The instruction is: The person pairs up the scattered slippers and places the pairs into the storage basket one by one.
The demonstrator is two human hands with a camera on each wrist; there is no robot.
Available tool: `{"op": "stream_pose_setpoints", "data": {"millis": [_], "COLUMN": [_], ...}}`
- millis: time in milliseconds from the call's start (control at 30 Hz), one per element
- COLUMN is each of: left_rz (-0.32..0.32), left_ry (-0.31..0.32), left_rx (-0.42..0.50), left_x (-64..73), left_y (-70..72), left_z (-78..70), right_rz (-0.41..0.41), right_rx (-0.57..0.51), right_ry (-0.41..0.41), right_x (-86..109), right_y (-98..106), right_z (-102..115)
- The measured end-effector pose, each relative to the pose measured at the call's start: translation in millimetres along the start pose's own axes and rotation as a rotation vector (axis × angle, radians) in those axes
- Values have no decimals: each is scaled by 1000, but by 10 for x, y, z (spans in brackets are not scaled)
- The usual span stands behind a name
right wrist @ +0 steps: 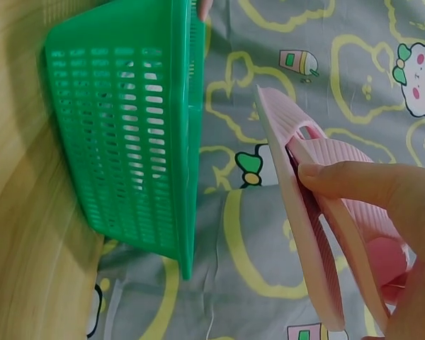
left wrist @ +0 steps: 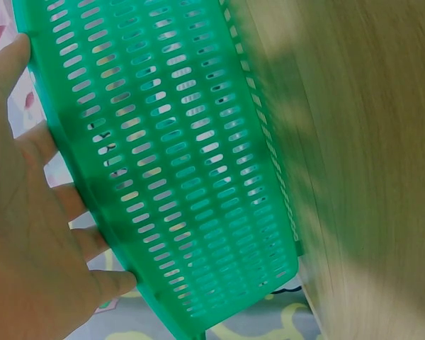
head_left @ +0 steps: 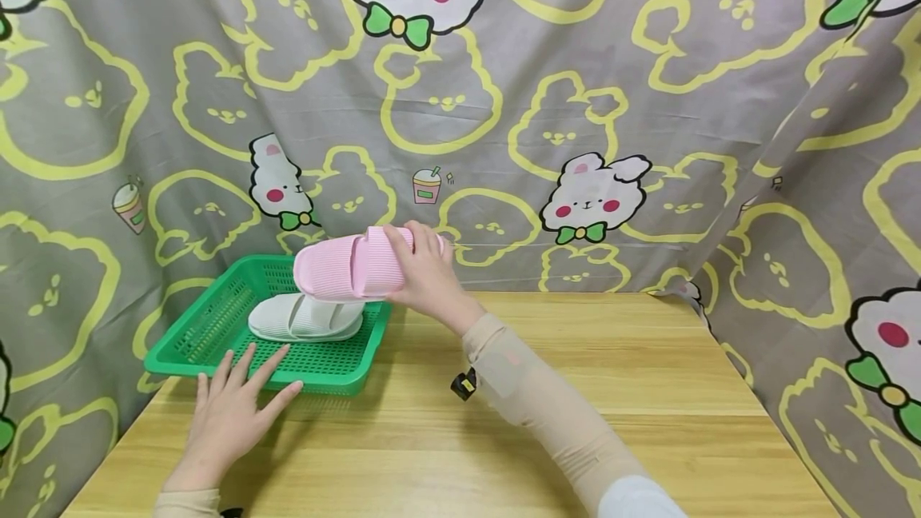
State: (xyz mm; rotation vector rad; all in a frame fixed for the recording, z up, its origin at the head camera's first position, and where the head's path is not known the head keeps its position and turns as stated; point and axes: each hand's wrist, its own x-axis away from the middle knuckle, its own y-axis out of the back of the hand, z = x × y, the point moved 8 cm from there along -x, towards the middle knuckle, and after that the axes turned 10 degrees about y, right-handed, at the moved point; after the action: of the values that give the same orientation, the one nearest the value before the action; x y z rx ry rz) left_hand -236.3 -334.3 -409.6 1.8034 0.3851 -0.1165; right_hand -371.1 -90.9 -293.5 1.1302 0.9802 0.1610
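Observation:
My right hand (head_left: 430, 276) grips a pair of pink slippers (head_left: 327, 270) by one end, holding them in the air over the right side of a green basket (head_left: 338, 382). In the right wrist view, the thumb presses on the ribbed pink slippers (right wrist: 287, 166), whose two soles lie close together. White slippers (head_left: 288, 322) lie inside the basket, partly hidden behind the pink ones. At the basket's front rim, my left hand (head_left: 233, 406) has its fingers spread and mostly straight. The left wrist view shows those fingertips (left wrist: 113, 282) touching the rim.
The basket stands on the left of a wooden table (head_left: 446, 454), close to the back. A grey patterned curtain (head_left: 460, 126) hangs behind the table and along its sides. A small black device (head_left: 464, 384) sits at my right wrist.

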Motion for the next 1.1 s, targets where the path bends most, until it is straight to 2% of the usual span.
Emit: {"op": "stream_pose_setpoints", "data": {"millis": [300, 533, 1100], "left_rz": [-2, 3, 1], "left_ry": [0, 4, -1], "left_rx": [-3, 1, -1], "left_x": [-1, 0, 3], "left_y": [4, 1, 4], "left_z": [5, 14, 7], "right_rz": [15, 61, 116], "right_rx": [11, 39, 70], "right_ry": [13, 4, 20], "right_x": [-84, -144, -282], "right_y": [-77, -149, -351], "right_z": [137, 241, 472]}}
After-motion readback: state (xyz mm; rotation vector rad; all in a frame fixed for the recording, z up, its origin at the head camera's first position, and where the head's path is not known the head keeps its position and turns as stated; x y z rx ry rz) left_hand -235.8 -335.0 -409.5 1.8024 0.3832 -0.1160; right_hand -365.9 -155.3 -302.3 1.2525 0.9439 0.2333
